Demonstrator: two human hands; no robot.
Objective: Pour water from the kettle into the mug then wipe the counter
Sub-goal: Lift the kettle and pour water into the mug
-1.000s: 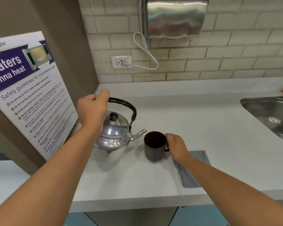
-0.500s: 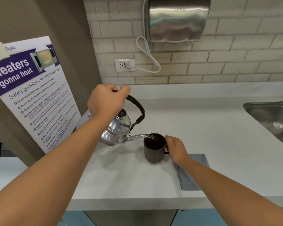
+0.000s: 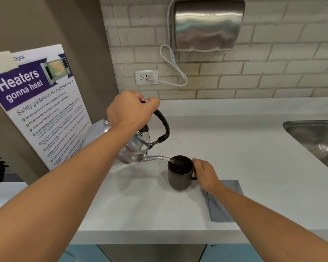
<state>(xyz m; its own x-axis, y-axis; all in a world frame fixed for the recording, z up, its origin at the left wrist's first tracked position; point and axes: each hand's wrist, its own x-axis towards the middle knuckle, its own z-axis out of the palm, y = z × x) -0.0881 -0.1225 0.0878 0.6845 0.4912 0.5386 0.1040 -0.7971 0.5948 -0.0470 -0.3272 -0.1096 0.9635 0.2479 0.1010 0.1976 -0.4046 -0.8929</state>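
Observation:
My left hand (image 3: 130, 110) grips the black handle of a shiny metal kettle (image 3: 135, 149) and holds it lifted and tipped to the right. Its spout reaches the rim of a dark brown mug (image 3: 179, 175), and a thin stream of water runs into the mug. The mug stands on the white counter (image 3: 244, 159). My right hand (image 3: 204, 173) is closed around the mug's handle on its right side. A grey cloth (image 3: 221, 207) lies flat on the counter to the right of the mug, partly under my right forearm.
A steel sink (image 3: 318, 140) is set into the counter at the right edge. A poster (image 3: 40, 103) leans on the wall at left. On the brick wall hang a steel hand dryer (image 3: 206, 25) and a socket (image 3: 146, 77) with its cord.
My left hand lifted the kettle off the counter and tilted it toward the mug. Water now streams from the spout into the mug. My right hand stayed on the mug.

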